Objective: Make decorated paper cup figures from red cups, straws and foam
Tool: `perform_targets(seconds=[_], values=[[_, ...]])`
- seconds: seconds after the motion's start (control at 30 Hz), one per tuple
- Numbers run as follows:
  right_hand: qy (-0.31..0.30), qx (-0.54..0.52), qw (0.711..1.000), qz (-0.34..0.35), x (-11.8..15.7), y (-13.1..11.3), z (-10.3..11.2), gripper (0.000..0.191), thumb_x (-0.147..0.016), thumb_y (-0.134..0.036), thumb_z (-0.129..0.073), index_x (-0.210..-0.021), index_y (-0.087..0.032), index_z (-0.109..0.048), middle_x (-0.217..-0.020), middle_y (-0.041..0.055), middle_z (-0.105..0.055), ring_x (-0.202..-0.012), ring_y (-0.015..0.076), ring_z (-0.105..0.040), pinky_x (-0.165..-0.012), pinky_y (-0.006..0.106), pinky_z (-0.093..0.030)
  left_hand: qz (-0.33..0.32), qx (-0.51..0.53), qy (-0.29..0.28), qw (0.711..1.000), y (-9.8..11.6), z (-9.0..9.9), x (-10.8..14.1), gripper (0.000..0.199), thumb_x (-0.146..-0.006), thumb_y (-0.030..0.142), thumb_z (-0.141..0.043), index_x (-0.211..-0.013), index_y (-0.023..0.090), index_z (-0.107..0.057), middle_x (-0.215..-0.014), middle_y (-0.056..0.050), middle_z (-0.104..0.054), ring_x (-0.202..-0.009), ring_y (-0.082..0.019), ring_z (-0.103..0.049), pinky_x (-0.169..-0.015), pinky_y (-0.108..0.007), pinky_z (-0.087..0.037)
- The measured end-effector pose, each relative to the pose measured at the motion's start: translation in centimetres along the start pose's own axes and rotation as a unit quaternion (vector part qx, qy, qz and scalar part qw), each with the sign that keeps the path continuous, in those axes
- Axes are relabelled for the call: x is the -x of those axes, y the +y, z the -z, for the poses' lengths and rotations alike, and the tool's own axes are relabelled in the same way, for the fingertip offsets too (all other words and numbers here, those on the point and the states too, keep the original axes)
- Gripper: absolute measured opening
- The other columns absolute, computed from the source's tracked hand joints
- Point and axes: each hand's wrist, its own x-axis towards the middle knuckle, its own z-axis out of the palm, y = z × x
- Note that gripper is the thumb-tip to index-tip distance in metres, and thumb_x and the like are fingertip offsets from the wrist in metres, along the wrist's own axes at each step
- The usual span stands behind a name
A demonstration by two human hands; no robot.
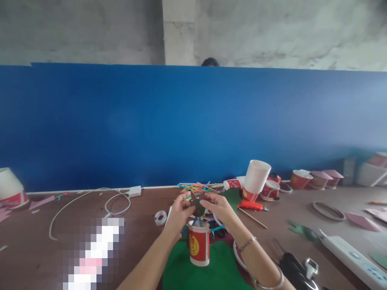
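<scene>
The red-and-white paper cup stands upright on the green sheet in front of me, blue strips rising from its mouth, while nested paper cups make a tilted stack farther right. Just above the cup, my left hand and right hand pinch the dark round cutout between nearly closed fingers, one at each side; it is flat, with two pointed tips on top

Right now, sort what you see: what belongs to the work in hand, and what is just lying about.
Seemingly in use:
dark round piece, pinched by left hand and right hand
upright red-and-white cup below it
green sheet under the cup

Probably just lying about:
white adapter
power strip
orange cutter
wooden stick
</scene>
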Motion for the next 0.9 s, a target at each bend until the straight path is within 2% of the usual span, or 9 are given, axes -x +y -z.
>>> perform_targets(seconds=[0.1, 0.23, 0.33, 0.43, 0.5, 0.6, 0.7, 0.8, 0.9], values=[[0.024, 0.076, 0.996, 0.037, -0.1, 0.6, 0.0, 0.027, -0.067, -0.038, -0.066, -0.055, -0.015, -0.057, -0.047, -0.0041, -0.05, -0.046, 0.009, -0.041, -0.046, 0.022, -0.031, -0.002, 0.009, -0.023, 1.0, 0.3, -0.3, 0.3, 0.064, -0.057, 0.027, -0.077, -0.115, 0.015, -0.051, -0.068, 0.002, -0.059, -0.063, -0.015, -0.061, -0.059, -0.026, -0.046], [0.025, 0.117, 0.99, 0.071, -0.3, 1.2, -0.1, 0.026, -0.07, -0.036, -0.061, -0.055, -0.016, -0.055, -0.049, -0.0033, -0.05, -0.047, 0.0096, -0.04, -0.046, 0.022, -0.032, 0.008, -0.003, -0.04, 0.999, 0.6, -0.6, 0.6, 0.034, -0.059, 0.033, -0.075, -0.083, 0.015, -0.061, -0.065, 0.001, -0.061, -0.059, -0.013, -0.059, -0.059, -0.025, -0.047], [0.019, 0.151, 0.985, 0.076, -0.2, 1.1, -0.2, 0.027, -0.071, -0.035, -0.059, -0.053, -0.016, -0.055, -0.047, -0.0032, -0.049, -0.047, 0.0099, -0.041, -0.046, 0.022, -0.033, 0.002, -0.033, -0.025, 0.999, 0.6, -0.6, 0.6, 0.028, -0.061, 0.038, -0.073, -0.068, 0.015, -0.058, -0.059, 0.002, -0.06, -0.054, -0.012, -0.056, -0.054, -0.023, -0.045], [0.004, 0.185, 0.978, 0.101, -0.1, 0.9, -0.1, 0.028, -0.078, -0.035, -0.053, -0.06, -0.015, -0.062, -0.053, -0.0009, -0.058, -0.053, 0.013, -0.051, -0.051, 0.023, -0.038, -0.019, -0.071, 0.008, 0.997, 0.4, 0.0, 0.1, 0.03, -0.061, 0.042, -0.071, -0.067, 0.015, -0.059, -0.057, 0.001, -0.06, -0.052, -0.012, -0.055, -0.05, -0.021, -0.043], [0.004, 0.177, 0.978, 0.111, -0.2, 1.1, 0.3, 0.027, -0.081, -0.034, -0.05, -0.081, -0.015, -0.069, -0.071, 0.003, -0.068, -0.069, 0.0178, -0.061, -0.062, 0.026, -0.046, -0.025, -0.103, 0.038, 0.994, 0.2, 0.8, -0.5, 0.032, -0.06, 0.045, -0.07, -0.067, 0.015, -0.061, -0.057, 0.001, -0.061, -0.053, -0.012, -0.055, -0.05, -0.022, -0.042], [0.023, 0.166, 0.982, 0.09, -0.6, 1.5, 1.3, 0.038, -0.08, -0.032, -0.049, -0.11, -0.014, -0.064, -0.091, 0.0081, -0.072, -0.085, 0.0221, -0.065, -0.076, 0.031, -0.049, -0.016, -0.176, 0.073, 0.982, -0.4, 2.0, -1.3, 0.032, -0.062, 0.045, -0.066, -0.068, 0.013, -0.064, -0.059, -0.002, -0.063, -0.055, -0.014, -0.057, -0.052, -0.023, -0.043], [0.038, 0.206, 0.975, 0.071, -0.8, 1.5, 2.3, 0.036, -0.08, -0.029, -0.046, -0.107, -0.014, -0.065, -0.085, 0.0087, -0.073, -0.079, 0.0219, -0.066, -0.072, 0.03, -0.049, -0.014, -0.216, 0.079, 0.973, -1.0, 3.1, -2.0, 0.027, -0.066, 0.039, -0.061, -0.066, 0.012, -0.066, -0.058, -0.003, -0.063, -0.058, -0.016, -0.06, -0.056, -0.025, -0.045], [0.043, 0.294, 0.953, 0.052, -0.6, 0.8, 3.2, 0.032, -0.081, -0.027, -0.043, -0.098, -0.016, -0.068, -0.081, 0.0068, -0.073, -0.072, 0.0202, -0.065, -0.065, 0.028, -0.046, -0.03, -0.262, 0.084, 0.961, -1.4, 4.2, -2.6, 0.02, -0.066, 0.032, -0.06, -0.065, 0.014, -0.068, -0.059, -0.002, -0.065, -0.065, -0.019, -0.062, -0.06, -0.026, -0.045], [0.042, 0.387, 0.921, 0.019, -0.4, 0.2, 3.9, 0.031, -0.08, -0.022, -0.043, -0.092, -0.017, -0.07, -0.08, 0.0065, -0.072, -0.071, 0.0196, -0.063, -0.062, 0.026, -0.041, -0.034, -0.3, 0.081, 0.95, -1.8, 5.1, -3.1, 0.021, -0.067, 0.026, -0.06, -0.08, 0.014, -0.072, -0.06, -0.002, -0.067, -0.068, -0.02, -0.064, -0.065, -0.027, -0.046]])
